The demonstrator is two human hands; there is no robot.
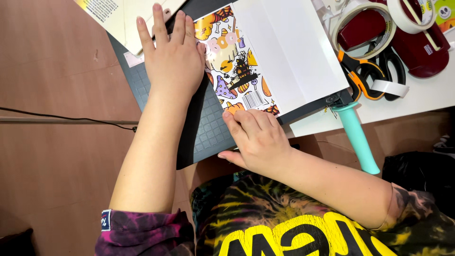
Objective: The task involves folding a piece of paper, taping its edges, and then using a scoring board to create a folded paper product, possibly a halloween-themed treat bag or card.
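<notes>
Across the middle of the frame lies a dark gridded paper trimmer [208, 128], its base running from upper left down to lower centre, with a teal handle [358, 137] sticking out at the right toward the lower right. On it I see a printed sheet [237, 61] with orange, purple and black cartoon pictures on its left part and a plain white part folded over to the right.

My left hand [173, 59] lies flat and open in the upper middle, fingers stretched together and pointing to the top of the frame, palm pressing on the left edge of the printed sheet and the trimmer beneath it. My right hand [258, 137] sits at the lower centre, fingers spread slightly and bent, fingertips resting on the near edge of the sheet where it meets the trimmer base. Neither of the hands grips anything; both simply press down.

At the upper right, on a white worktop [426, 95], lie orange-handled scissors [367, 76], a roll of tape [362, 21] and a dark red tape dispenser [422, 47]. A thin black cable [66, 118] crosses the brown floor [47, 166] at the left. More paper [123, 19] lies at the upper left, partly under the trimmer's corner.
</notes>
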